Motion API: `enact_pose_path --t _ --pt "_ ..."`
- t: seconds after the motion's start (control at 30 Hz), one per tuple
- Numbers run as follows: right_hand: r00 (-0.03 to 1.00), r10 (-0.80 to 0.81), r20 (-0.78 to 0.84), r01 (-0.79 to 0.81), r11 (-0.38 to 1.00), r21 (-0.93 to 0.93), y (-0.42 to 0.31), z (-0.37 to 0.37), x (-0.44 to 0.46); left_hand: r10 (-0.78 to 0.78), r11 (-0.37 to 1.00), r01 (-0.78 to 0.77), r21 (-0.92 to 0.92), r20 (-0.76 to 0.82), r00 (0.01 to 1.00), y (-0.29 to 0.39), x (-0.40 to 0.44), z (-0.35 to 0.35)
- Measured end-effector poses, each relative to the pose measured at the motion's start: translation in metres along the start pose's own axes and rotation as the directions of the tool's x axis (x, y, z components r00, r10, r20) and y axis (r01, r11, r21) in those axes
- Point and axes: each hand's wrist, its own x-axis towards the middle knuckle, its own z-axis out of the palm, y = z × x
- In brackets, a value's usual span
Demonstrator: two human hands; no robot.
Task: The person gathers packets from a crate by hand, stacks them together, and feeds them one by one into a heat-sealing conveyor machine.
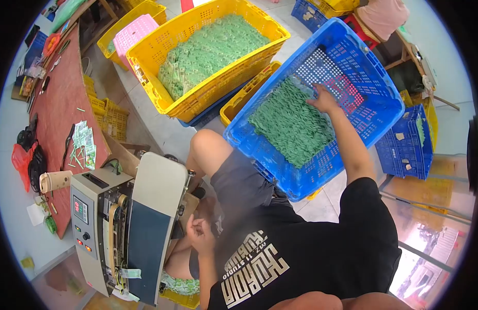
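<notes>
My right hand (pixel 322 99) reaches into a large blue crate (pixel 376 116), at the edge of a mass of small green strip-like pieces (pixel 293 124). Its thumb and fingers look spread apart, and nothing shows between them. My left hand (pixel 200 235) is raised near my knee, beside a band sealing machine (pixel 102 227). Its fingers are curled in, with nothing visible in them. On the machine's belt side, a small green-and-white packet (pixel 130 274) sticks out near the lower end. The machine's display is lit red.
A yellow crate (pixel 272 39) full of green pieces stands ahead, with a pink basket (pixel 134 33) beside it. A red-topped table (pixel 50 124) at left holds printed packets (pixel 84 142) and a cup (pixel 56 182). More blue crates (pixel 407 147) stand at right. Another person (pixel 383 18) sits at the far right.
</notes>
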Motion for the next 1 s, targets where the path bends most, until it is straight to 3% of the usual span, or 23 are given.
enact_pose_path --t 0.1,0.2,0.27,0.33,0.47,0.6,0.67,0.8,0.83,0.9,1.0 --pt "0.995 -0.024 0.095 0.021 0.999 0.027 -0.017 0.010 0.029 -0.038 0.999 0.035 0.036 0.075 0.996 -0.003 -0.009 0.015" --pt "0.988 -0.068 0.139 0.070 0.997 -0.011 -0.025 0.024 0.054 -0.160 0.986 0.162 -0.044 0.047 0.986 -0.006 -0.015 0.015" --pt "0.977 -0.157 0.142 0.158 0.987 0.001 -0.029 0.031 0.066 -0.163 0.985 0.162 -0.053 -0.007 0.987 -0.011 -0.014 0.014" --pt "0.986 -0.079 0.148 0.096 0.989 -0.109 -0.043 0.031 0.074 -0.225 0.972 0.222 -0.075 -0.038 0.974 -0.013 -0.011 0.014" --pt "0.969 -0.092 0.229 0.121 0.986 -0.117 -0.043 0.049 0.091 -0.276 0.961 0.275 -0.020 -0.029 0.961 -0.009 -0.014 0.019" --pt "0.973 -0.170 0.158 0.181 0.982 -0.056 -0.040 0.041 0.092 -0.262 0.965 0.262 0.004 0.003 0.965 -0.009 -0.016 0.025" --pt "0.957 -0.104 0.271 0.127 0.989 -0.069 -0.042 0.029 0.098 -0.315 0.949 0.315 0.027 0.007 0.949 -0.005 -0.010 0.027" --pt "0.974 -0.195 0.118 0.219 0.942 -0.253 -0.043 0.036 0.099 -0.291 0.956 0.290 -0.044 -0.001 0.957 -0.009 -0.007 0.033" --pt "0.974 -0.191 0.120 0.216 0.943 -0.252 -0.041 0.031 0.100 -0.313 0.950 0.313 -0.013 0.010 0.950 -0.007 -0.007 0.031" --pt "0.935 -0.104 0.339 0.146 0.984 -0.102 -0.039 0.018 0.109 -0.339 0.941 0.339 0.019 0.023 0.941 -0.003 -0.008 0.029" --pt "0.930 -0.160 0.330 0.184 0.982 -0.042 -0.027 0.017 0.117 -0.364 0.931 0.364 0.030 0.014 0.931 -0.001 -0.010 0.027"
